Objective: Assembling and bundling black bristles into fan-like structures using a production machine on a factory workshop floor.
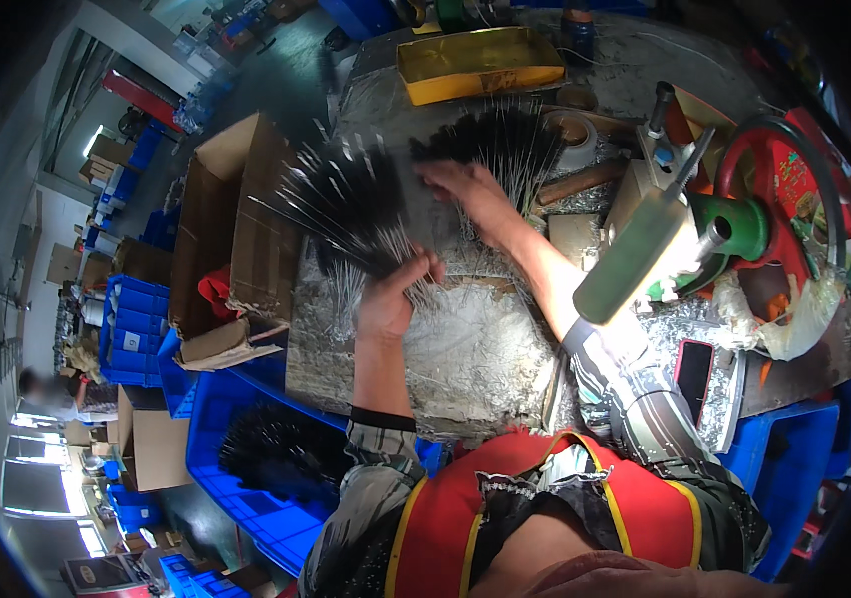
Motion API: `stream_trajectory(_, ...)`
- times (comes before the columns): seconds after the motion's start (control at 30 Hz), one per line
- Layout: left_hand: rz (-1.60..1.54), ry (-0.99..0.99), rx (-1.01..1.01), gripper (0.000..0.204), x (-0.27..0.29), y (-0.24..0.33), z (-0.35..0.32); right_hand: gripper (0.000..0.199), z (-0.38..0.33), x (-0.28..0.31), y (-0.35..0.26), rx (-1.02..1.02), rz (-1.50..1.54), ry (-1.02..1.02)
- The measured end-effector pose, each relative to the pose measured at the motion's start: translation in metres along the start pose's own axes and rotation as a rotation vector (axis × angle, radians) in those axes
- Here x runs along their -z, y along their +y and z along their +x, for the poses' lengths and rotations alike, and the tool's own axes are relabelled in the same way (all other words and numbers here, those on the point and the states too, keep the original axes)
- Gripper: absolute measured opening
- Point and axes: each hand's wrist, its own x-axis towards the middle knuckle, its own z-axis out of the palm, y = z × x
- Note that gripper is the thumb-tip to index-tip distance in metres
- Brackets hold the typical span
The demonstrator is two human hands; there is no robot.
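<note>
A fanned bunch of thin wire brushes with black bristles and silvery wire stems is in my left hand, its fingers wrapped round the stems. My right hand is just to the right, its fingers stretched toward that bunch and slightly blurred at the tips; I see nothing held in it. Behind and beside the right hand, a second pile of black wire brushes lies on the worn workbench. More wire stems lie below the left-hand bunch.
An open cardboard box stands at the left, above blue bins. A yellow tray sits at the back. At right are a green hand-wheel machine, a roll of tape, and a phone.
</note>
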Motion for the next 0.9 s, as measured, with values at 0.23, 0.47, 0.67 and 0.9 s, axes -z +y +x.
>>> stream_trajectory(0.23,0.159,-0.002,0.201,0.026,0.003,-0.014,-0.069,0.028,-0.015,-0.023,-0.054,0.032,0.131,-0.126)
stream_trajectory(0.47,0.015,0.087,0.204,0.030,0.039,-0.021,-0.095,0.045,-0.022,-0.016,-0.054,0.254,0.007,0.056)
stream_trajectory(0.67,-0.116,0.230,0.136,0.028,0.040,-0.021,-0.089,0.044,-0.051,0.005,-0.030,-0.038,-0.221,0.176)
stream_trajectory(0.9,0.029,0.170,0.017,0.038,0.008,-0.063,-0.058,0.045,-0.112,-0.027,0.042,-0.276,-0.042,-0.042)
